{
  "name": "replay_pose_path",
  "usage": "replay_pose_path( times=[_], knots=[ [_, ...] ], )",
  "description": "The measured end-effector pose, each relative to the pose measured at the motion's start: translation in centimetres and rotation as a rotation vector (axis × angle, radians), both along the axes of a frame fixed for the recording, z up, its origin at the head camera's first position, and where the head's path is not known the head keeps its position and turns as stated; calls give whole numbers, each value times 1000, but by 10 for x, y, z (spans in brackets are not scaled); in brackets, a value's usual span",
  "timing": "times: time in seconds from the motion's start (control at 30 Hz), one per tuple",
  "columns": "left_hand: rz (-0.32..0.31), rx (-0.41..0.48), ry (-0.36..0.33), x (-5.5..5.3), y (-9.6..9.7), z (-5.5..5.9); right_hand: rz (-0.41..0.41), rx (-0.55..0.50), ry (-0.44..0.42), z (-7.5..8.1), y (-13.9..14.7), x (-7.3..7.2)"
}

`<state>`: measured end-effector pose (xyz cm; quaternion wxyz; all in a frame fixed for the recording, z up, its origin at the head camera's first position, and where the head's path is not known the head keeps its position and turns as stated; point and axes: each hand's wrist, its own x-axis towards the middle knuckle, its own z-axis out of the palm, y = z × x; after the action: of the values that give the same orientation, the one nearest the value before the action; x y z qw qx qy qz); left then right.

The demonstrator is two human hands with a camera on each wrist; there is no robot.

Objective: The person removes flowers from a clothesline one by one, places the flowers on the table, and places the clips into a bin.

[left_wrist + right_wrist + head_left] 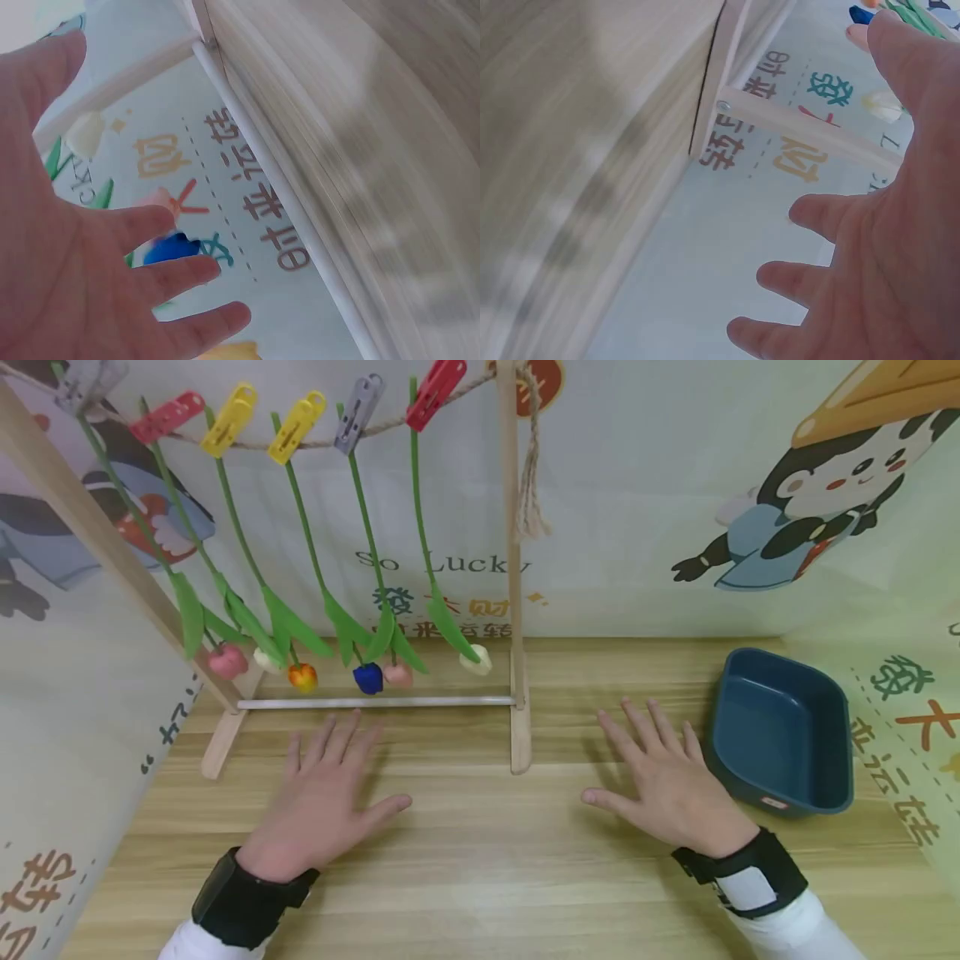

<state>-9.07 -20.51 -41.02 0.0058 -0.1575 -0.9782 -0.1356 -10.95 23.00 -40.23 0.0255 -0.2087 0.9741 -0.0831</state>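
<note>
My left hand (318, 806) is spread flat, palm down, over the wooden table in front of the drying rack, holding nothing. To the right of the rack my right hand (667, 781) is likewise spread with straight fingers and holds nothing. Several artificial tulips hang upside down by their stems from a rope (390, 425), clipped with clothespins. Among them are a blue tulip (368, 678), an orange tulip (303, 677) and a white tulip (476, 660). A yellow clothespin (297, 427) and a red clothespin (437, 393) grip stems. In the left wrist view the blue tulip (172, 247) shows behind the fingers.
The rack has a wooden right post (513, 568) with a foot and a white lower bar (375, 702). A dark blue plastic basin (780, 735) stands beyond my right hand. Printed cloth (622, 568) backs the table (480, 860). Loose rope ends (531, 493) dangle by the post.
</note>
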Motion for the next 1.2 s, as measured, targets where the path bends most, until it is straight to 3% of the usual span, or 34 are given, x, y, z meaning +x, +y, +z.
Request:
replay_pose_path(
  times=[0.17, 0.3, 0.5, 0.6, 0.73, 0.9, 1.03, 1.2],
  knots=[
    [18, 49, 76, 1, -18, 1, 7, 3, 8, 8, 5, 4],
    [41, 88, 70, 1, -35, 6, 17, 2, 12, 12, 8, 6],
    [81, 188, 146, -8, -67, 5, 27, 2, 11, 17, 11, 9],
    [159, 264, 170, -15, -86, 3, 33, 1, 11, 20, 10, 10],
    [322, 362, 196, -22, -111, 2, 38, 3, 15, 21, 9, 12],
    [501, 466, 297, -36, -135, -3, 39, 2, 26, 20, 9, 14],
    [566, 523, 323, -50, -147, -9, 31, -4, 20, 19, 8, 15],
    [578, 553, 301, -66, -155, -14, 34, -6, 26, 17, 6, 17]
  ],
)
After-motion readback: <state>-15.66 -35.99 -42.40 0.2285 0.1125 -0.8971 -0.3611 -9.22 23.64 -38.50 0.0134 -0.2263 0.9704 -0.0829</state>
